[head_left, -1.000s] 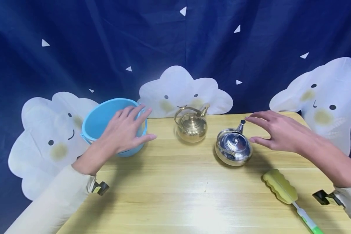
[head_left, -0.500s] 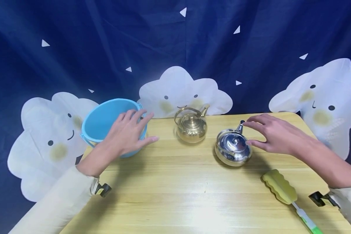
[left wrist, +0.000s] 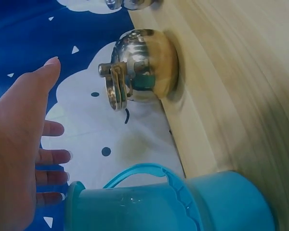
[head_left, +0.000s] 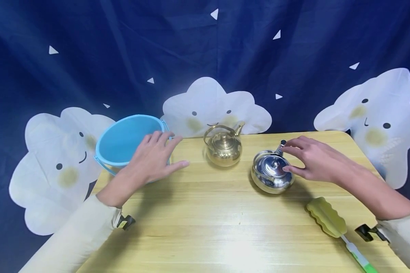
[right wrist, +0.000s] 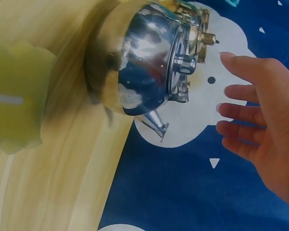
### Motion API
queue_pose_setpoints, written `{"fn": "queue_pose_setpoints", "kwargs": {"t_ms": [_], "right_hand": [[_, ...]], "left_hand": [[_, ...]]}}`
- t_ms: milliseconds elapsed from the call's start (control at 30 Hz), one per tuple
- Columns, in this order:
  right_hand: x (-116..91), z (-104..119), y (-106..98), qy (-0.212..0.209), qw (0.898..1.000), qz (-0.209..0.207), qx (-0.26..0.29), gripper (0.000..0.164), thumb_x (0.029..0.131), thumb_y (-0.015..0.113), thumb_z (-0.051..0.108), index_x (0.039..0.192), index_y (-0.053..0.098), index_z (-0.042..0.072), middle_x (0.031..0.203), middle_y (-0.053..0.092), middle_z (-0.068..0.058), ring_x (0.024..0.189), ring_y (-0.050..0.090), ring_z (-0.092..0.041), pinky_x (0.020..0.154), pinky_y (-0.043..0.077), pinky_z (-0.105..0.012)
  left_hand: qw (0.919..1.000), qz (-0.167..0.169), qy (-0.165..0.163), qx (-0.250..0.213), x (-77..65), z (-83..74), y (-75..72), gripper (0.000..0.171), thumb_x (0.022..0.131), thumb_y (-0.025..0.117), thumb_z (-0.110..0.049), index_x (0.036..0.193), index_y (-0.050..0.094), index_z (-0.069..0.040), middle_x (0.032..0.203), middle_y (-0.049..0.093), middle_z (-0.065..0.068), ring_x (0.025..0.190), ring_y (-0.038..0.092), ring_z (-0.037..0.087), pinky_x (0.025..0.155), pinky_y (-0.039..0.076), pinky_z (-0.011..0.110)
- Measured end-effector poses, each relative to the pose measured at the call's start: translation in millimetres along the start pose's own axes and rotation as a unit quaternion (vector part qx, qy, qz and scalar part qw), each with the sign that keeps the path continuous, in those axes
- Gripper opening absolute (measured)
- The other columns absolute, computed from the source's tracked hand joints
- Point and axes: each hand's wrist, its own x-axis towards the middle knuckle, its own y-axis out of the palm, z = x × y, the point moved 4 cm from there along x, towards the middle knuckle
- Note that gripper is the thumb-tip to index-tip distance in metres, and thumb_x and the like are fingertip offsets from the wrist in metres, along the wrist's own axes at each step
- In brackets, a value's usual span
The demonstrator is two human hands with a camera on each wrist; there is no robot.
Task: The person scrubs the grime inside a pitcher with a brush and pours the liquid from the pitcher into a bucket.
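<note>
My left hand point(head_left: 153, 159) hovers by the right side of a light blue bucket point(head_left: 123, 140), overlapping it in the head view, fingers spread and thumb out to the right. A gold kettle point(head_left: 224, 151) stands upright at the middle back, its hoop handle raised. Nearer and further right is a silver kettle point(head_left: 273, 178) with a knobbed lid, its spout pointing away. Over this kettle's right side reaches my right hand point(head_left: 314, 159), thumb apart from the fingers and nothing held. The right wrist view shows a gap between these fingers point(right wrist: 241, 113) and the lid knob point(right wrist: 185, 64).
On the wooden table point(head_left: 205, 227), a yellow sponge brush point(head_left: 326, 218) with a white and green handle lies at the front right, below the right forearm. Behind the table's back edge hangs a dark blue curtain point(head_left: 177, 45) with white cloud figures.
My right hand has moved left and slightly down, from beside the silver kettle to over its right side. The left hand has drifted a little to the right. Kettles, bucket and brush stay put.
</note>
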Motion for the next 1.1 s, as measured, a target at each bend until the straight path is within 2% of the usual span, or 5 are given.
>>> {"fn": "queue_pose_setpoints", "kwargs": {"t_ms": [233, 733, 967, 1100], "right_hand": [[-0.4, 2.2, 4.3, 0.002, 1.0, 0.002, 0.004, 0.055, 0.075, 0.09, 0.029, 0.121, 0.073, 0.005, 0.116, 0.074, -0.016, 0.108, 0.069, -0.036, 0.09, 0.058, -0.056], [2.0, 8.7, 15.2, 0.005, 1.0, 0.014, 0.017, 0.045, 0.077, 0.088, 0.025, 0.114, 0.074, 0.002, 0.114, 0.074, -0.017, 0.108, 0.069, -0.035, 0.091, 0.059, -0.055], [1.5, 10.6, 22.1, 0.006, 0.999, 0.024, 0.023, 0.043, 0.078, 0.088, 0.021, 0.114, 0.075, 0.003, 0.113, 0.073, -0.014, 0.106, 0.07, -0.032, 0.09, 0.06, -0.051], [1.4, 11.1, 24.1, 0.001, 0.999, 0.017, 0.027, 0.042, 0.077, 0.089, 0.018, 0.114, 0.075, 0.003, 0.113, 0.074, -0.014, 0.105, 0.07, -0.031, 0.089, 0.06, -0.05]], "left_hand": [[1.0, 0.008, -0.001, 0.0, 3.5, -4.8, 3.3, 0.081, 0.096, 0.043, -0.074, 0.145, 0.055, -0.011, 0.144, 0.055, 0.015, 0.129, 0.05, 0.039, 0.102, 0.045, 0.056], [1.0, 0.003, -0.005, 0.006, 9.0, -17.4, 7.7, 0.068, 0.099, 0.046, -0.064, 0.134, 0.06, -0.008, 0.132, 0.06, 0.015, 0.122, 0.054, 0.037, 0.096, 0.047, 0.053], [0.9999, 0.012, 0.004, 0.004, 11.7, -23.9, 13.6, 0.067, 0.101, 0.044, -0.062, 0.133, 0.06, -0.006, 0.132, 0.061, 0.016, 0.127, 0.055, 0.037, 0.104, 0.047, 0.053], [0.9999, 0.01, 0.01, 0.006, 14.3, -27.2, 16.6, 0.064, 0.101, 0.044, -0.061, 0.13, 0.062, -0.006, 0.128, 0.062, 0.015, 0.125, 0.056, 0.036, 0.105, 0.048, 0.051]]}}
